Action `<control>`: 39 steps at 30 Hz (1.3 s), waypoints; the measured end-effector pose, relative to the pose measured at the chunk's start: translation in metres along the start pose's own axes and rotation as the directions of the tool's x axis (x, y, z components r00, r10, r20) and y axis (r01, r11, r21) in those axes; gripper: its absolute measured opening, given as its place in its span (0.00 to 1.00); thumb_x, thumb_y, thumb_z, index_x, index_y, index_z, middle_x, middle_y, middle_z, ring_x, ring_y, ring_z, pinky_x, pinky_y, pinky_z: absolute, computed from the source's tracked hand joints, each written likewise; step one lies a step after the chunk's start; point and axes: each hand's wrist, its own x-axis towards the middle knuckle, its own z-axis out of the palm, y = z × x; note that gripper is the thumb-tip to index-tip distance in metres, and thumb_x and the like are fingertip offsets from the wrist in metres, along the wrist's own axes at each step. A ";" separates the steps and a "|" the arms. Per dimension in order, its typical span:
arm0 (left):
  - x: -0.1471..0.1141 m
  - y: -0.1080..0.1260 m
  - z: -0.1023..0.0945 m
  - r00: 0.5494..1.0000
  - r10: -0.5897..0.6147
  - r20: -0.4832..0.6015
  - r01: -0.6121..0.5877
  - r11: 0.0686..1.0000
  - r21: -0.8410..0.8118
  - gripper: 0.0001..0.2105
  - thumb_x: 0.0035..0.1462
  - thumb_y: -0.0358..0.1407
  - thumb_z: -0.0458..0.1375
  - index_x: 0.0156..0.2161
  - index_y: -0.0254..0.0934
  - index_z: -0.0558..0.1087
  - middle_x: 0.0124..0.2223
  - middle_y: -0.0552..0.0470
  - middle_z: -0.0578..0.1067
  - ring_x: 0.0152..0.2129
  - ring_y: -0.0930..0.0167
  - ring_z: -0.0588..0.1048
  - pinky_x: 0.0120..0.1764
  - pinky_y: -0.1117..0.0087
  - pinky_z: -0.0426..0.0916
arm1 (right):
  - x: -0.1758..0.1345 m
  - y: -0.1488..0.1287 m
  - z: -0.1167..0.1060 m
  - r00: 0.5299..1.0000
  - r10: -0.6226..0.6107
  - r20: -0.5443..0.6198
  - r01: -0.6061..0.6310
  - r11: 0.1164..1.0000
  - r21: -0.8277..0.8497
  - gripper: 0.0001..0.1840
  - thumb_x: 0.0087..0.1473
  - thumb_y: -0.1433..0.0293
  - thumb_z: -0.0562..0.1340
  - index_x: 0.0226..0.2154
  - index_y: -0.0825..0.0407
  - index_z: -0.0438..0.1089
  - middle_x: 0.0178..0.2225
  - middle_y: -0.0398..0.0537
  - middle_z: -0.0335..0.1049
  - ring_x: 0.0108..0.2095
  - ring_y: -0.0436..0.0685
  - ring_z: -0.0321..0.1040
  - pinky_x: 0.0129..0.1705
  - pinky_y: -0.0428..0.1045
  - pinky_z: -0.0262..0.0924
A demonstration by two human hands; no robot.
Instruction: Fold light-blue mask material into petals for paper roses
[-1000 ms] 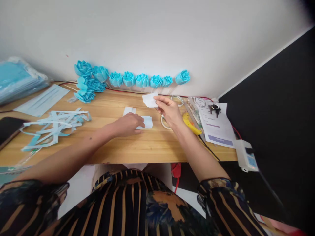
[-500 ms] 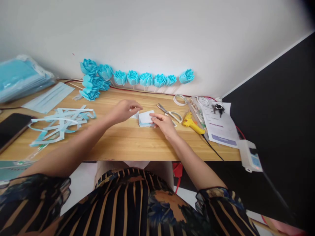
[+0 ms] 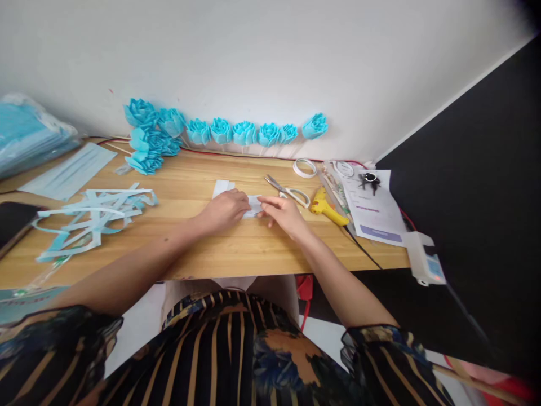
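A small stack of pale blue-white mask fabric pieces (image 3: 255,205) is between my hands at the middle of the wooden table. My right hand (image 3: 286,217) grips its right side, thumb on top and fingers curled beneath. At the left side, my left hand (image 3: 226,210) has its fingers bent together on the top piece, and its palm hides part of the stack. Just behind the left hand lies a separate pale piece (image 3: 222,187), flat on the table. Scissors (image 3: 291,193) with white handles rest beyond my right hand.
Blue fabric flowers (image 3: 244,133) line the wall. Cut mask strips (image 3: 93,217), a flat mask (image 3: 70,171), a bagged mask pile (image 3: 34,135) and a phone (image 3: 17,223) lie left. Rightward are a tape roll (image 3: 305,168), yellow glue gun (image 3: 327,207) and printed paper (image 3: 376,217) with keys (image 3: 370,181).
My left hand has come down and right onto the stack, uncovering more of the loose piece behind it. The right hand stays at the stack. The whole view has shifted slightly.
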 end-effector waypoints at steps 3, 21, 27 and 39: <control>-0.005 0.005 0.000 1.000 -0.001 0.002 0.001 0.999 0.035 0.13 0.62 0.31 0.51 0.40 0.33 0.79 0.44 0.41 0.77 0.41 0.61 0.74 0.45 0.60 0.68 | 0.002 -0.008 -0.015 0.992 -0.115 -0.041 0.102 0.963 -0.250 0.16 0.56 0.69 0.59 0.46 0.54 0.76 0.33 0.50 0.79 0.32 0.55 0.76 0.22 0.45 0.66; -0.014 -0.040 -0.010 0.801 -0.563 -0.202 0.570 0.821 -0.031 0.14 0.62 0.41 0.53 0.36 0.34 0.77 0.36 0.43 0.79 0.34 0.62 0.75 0.37 0.64 0.63 | 0.030 -0.027 0.017 0.946 -0.136 0.294 0.324 0.399 -0.858 0.12 0.59 0.71 0.58 0.44 0.49 0.74 0.42 0.47 0.78 0.41 0.55 0.74 0.43 0.49 0.64; -0.011 -0.038 -0.005 0.809 -0.575 -0.124 0.588 0.790 0.171 0.09 0.60 0.36 0.56 0.35 0.33 0.76 0.38 0.41 0.79 0.38 0.58 0.75 0.40 0.60 0.62 | 0.035 -0.028 0.014 0.908 -0.244 0.341 0.410 0.355 -0.840 0.11 0.60 0.72 0.57 0.41 0.51 0.76 0.42 0.50 0.78 0.43 0.58 0.74 0.45 0.52 0.65; -0.010 -0.018 -0.019 0.848 -0.035 -0.528 0.233 0.921 0.313 0.12 0.66 0.37 0.52 0.34 0.38 0.75 0.45 0.45 0.77 0.40 0.62 0.71 0.44 0.59 0.62 | 0.063 -0.048 0.023 0.908 -0.358 0.216 0.418 0.751 -0.511 0.26 0.64 0.53 0.51 0.37 0.53 0.77 0.34 0.48 0.78 0.38 0.58 0.75 0.44 0.52 0.65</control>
